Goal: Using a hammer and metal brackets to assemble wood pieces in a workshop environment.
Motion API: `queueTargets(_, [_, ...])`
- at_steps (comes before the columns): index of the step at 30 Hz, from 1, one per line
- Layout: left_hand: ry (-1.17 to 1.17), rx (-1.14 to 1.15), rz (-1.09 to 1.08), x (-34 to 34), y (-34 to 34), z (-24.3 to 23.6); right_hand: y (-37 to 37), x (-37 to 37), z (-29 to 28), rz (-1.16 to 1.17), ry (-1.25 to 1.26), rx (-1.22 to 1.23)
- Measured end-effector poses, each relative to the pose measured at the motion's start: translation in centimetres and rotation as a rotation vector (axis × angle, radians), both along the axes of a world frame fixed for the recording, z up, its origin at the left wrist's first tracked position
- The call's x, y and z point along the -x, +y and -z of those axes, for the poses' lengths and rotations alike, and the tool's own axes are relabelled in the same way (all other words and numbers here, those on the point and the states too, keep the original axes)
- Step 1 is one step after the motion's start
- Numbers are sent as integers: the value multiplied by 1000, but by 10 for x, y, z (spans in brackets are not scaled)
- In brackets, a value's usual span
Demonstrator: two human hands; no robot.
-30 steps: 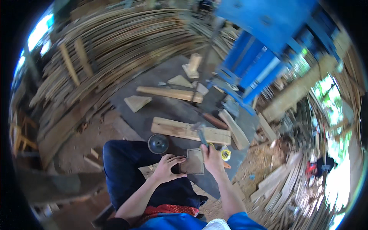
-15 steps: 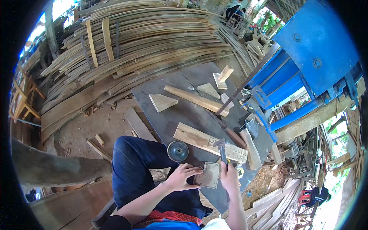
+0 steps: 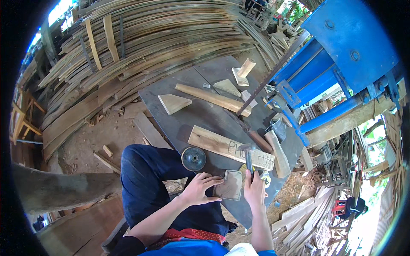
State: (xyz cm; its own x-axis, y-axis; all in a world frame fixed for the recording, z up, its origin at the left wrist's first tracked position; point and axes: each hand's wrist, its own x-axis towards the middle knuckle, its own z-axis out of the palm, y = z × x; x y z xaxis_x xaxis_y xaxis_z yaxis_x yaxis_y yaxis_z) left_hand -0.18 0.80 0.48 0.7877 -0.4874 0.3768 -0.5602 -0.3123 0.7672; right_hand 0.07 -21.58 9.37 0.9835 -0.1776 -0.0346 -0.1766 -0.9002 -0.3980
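My left hand [image 3: 202,188] grips the left edge of a flat, squarish grey-brown block [image 3: 232,186], its thumb at the near side and its fingers along the far side. The block has a paler raised rim. In my right hand [image 3: 255,188] is a hammer [image 3: 249,161], held by the handle with the head up and away from me, just right of the block. Beyond the hammer lies a wooden board [image 3: 209,141] with dark hand-drawn lettering. A dark round disc with a central hub [image 3: 193,159] sits left of the board.
A dark metal table [image 3: 166,91] carries a long wooden bar [image 3: 209,99], angled offcuts [image 3: 174,103] and an upright wooden piece [image 3: 246,68]. A blue machine [image 3: 350,47] with a long narrow blade [image 3: 277,70] stands at the right. Stacked planks [image 3: 162,40] fill the back.
The view has shifted slightly, so the table and machine appear a little up and left. Both hands keep their holds; the hammer head is blurred and tilts slightly differently.
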Motion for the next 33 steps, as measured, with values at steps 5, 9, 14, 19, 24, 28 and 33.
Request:
queueTargets(5, [-7,-15,-13,1,-1,-1,4,2,12,50,-203,0])
queueTargets(9, [-13,-16,10,4,-4,2,-15,6,2,17,-108,1])
queueTargets(14, [-20,-13,-19,2,-3,-2,-1,12,7,148,-94,-28])
queueTargets(19, [-3,-2,-25,2,1,-3,-4,16,-11,47,-80,-71])
queueTargets(24, [-7,-15,-24,1,1,-4,-2,13,12,80,-260,-38])
queueTargets(28, [-17,9,-14,4,-3,-2,-6,6,1,42,-78,-26])
queueTargets(33, [-4,-27,-9,1,0,-5,-5,-1,22,-12,-226,-71])
